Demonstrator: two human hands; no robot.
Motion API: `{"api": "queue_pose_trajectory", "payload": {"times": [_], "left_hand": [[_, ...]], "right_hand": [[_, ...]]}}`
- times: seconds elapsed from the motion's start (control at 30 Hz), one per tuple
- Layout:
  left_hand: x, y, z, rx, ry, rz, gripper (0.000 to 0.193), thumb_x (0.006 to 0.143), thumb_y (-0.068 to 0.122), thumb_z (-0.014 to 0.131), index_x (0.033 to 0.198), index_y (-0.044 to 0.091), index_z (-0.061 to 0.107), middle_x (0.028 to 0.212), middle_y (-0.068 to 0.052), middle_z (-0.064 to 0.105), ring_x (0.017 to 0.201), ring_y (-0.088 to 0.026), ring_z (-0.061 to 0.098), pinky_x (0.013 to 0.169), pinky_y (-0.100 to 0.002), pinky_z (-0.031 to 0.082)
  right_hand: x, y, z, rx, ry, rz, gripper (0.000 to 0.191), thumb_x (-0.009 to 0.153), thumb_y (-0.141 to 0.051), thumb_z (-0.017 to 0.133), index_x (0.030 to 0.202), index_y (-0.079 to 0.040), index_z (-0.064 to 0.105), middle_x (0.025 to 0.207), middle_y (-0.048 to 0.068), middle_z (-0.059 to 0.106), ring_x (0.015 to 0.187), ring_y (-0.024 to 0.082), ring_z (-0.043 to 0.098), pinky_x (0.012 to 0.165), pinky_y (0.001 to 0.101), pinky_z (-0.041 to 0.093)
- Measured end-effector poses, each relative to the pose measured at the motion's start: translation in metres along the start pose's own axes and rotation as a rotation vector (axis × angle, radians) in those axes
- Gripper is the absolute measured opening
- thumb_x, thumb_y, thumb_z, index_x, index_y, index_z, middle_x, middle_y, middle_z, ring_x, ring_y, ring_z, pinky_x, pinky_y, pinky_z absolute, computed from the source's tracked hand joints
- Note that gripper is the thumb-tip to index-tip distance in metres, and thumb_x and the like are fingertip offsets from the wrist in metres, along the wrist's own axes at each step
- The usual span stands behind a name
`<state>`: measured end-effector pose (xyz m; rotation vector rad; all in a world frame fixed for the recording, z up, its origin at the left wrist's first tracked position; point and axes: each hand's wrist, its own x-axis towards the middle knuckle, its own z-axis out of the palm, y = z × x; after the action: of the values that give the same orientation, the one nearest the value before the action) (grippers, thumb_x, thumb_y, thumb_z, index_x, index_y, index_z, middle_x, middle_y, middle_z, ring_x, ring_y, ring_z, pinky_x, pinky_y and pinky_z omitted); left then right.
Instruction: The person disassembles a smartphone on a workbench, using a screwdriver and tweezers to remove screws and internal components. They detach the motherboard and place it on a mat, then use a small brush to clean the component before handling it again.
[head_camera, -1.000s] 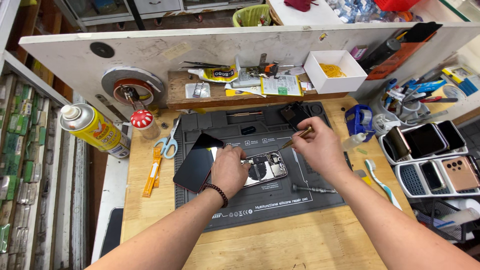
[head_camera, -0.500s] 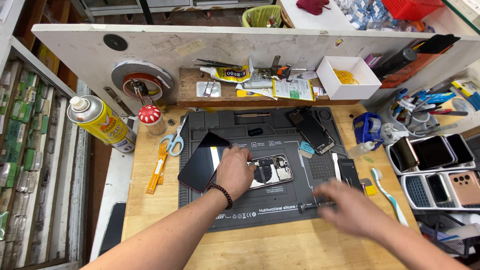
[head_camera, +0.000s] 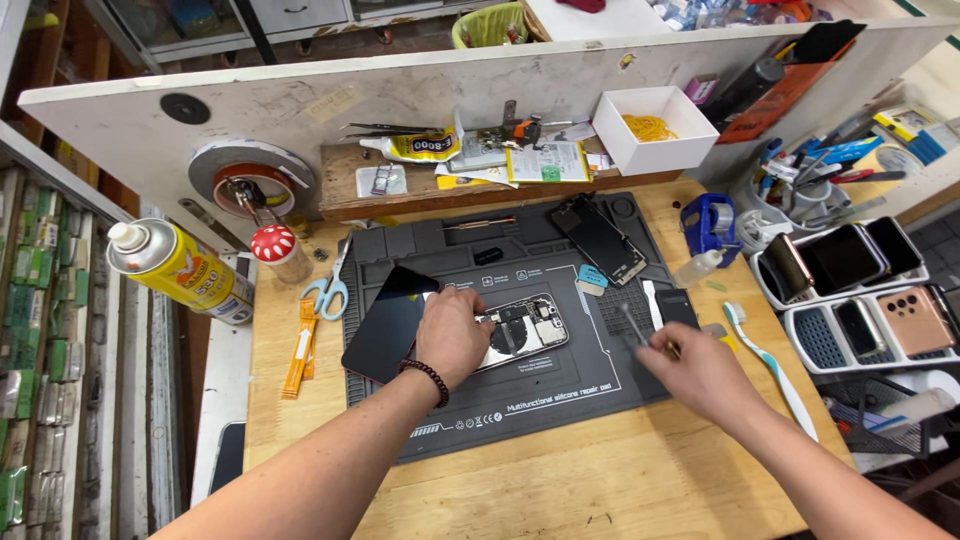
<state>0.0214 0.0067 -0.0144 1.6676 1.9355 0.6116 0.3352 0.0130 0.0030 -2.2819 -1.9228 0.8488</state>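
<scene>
Right hand shifted to tweezers (mat's edge); left hand pinning opened phone

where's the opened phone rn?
Head view: the opened phone lies near the middle of the dark repair mat, pinned under the left hand, with its lifted black screen on the left.

A wooden workbench carries a dark silicone repair mat across its middle. Left of the mat lie blue-handled scissors, orange strips and a yellow spray can on its side. To the right lie a toothbrush and trays of phones.
</scene>
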Motion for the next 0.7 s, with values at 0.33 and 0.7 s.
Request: {"api": "queue_pose_trajectory", "payload": {"times": [0.33,0.7], "left_hand": [[0.003,-0.003,0.004,0.004,0.006,-0.004,0.028,0.079,0.020,0.083,0.101,0.006,0.074,0.114,-0.011,0.067,0.113,-0.031,0.058,0.098,-0.042,0.050],[0.000,0.001,0.000,0.022,-0.018,-0.009,0.027,0.081,0.019,0.081,0.102,0.005,0.074,0.113,-0.012,0.067,0.114,-0.030,0.058,0.100,-0.040,0.050]], "right_hand": [[0.027,-0.016,-0.011,0.580,0.141,0.165,0.031,0.093,-0.024,0.063,0.117,-0.004,0.064,0.090,0.015,0.079,0.079,0.022,0.072,0.071,0.0392,0.057],[0.037,-0.064,-0.010,0.459,-0.029,-0.086,0.032,0.101,-0.033,0.054,0.110,-0.004,0.064,0.088,0.019,0.074,0.080,0.027,0.072,0.077,0.0419,0.060]]}}
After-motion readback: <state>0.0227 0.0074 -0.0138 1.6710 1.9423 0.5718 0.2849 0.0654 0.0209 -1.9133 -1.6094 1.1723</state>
